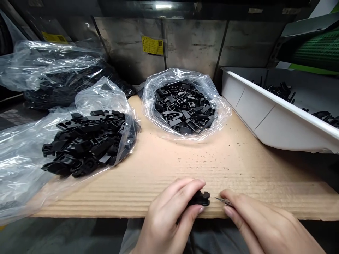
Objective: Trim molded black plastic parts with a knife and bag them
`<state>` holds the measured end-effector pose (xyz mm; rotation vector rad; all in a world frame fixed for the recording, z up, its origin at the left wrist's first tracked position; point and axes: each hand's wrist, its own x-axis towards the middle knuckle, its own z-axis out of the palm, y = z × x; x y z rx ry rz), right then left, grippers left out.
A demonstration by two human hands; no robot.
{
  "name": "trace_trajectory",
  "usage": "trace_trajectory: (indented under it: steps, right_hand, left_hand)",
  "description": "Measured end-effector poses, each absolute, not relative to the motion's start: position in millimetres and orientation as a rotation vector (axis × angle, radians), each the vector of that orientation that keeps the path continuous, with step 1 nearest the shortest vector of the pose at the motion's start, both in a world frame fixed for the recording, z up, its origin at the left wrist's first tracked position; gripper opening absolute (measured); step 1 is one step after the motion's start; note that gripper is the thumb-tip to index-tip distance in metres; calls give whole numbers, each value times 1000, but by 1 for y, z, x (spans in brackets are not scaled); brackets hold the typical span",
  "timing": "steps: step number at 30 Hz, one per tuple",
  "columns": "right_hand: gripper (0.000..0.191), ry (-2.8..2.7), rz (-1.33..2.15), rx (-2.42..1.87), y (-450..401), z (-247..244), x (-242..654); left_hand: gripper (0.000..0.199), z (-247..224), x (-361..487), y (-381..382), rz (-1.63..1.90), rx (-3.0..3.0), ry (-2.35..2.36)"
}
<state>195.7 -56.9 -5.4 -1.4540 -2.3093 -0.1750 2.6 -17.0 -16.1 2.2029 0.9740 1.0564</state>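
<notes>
Near the front edge of the cardboard surface (148,169), my left hand (176,215) is closed around a small black plastic part (202,198), whose notched end sticks out to the right between thumb and fingers. To the right, my right hand (254,218) pinches a thin pointed metal blade (224,201). Its tip points left at the black part, with a small gap between them. The rest of the blade tool is hidden by my fingers.
An open plastic bag of black parts (185,109) stands at the back middle. Another open bag of black parts (90,141) lies at the left, with a wrapped bag (60,77) behind it. A white bin (275,116) is at the right. Small black scraps dot the cardboard.
</notes>
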Motion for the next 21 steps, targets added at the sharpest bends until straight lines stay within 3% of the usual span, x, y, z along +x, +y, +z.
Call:
trace_trajectory:
  steps: [13,21]
  right_hand:
    - [23,-2479,-521,-1547,-57,3,193]
    - [18,-2277,-237,-1433,-56,2,196]
  left_hand:
    - [35,-17,1,-18,1115,2296,959]
    - [39,-13,2,-18,1144,2034,954]
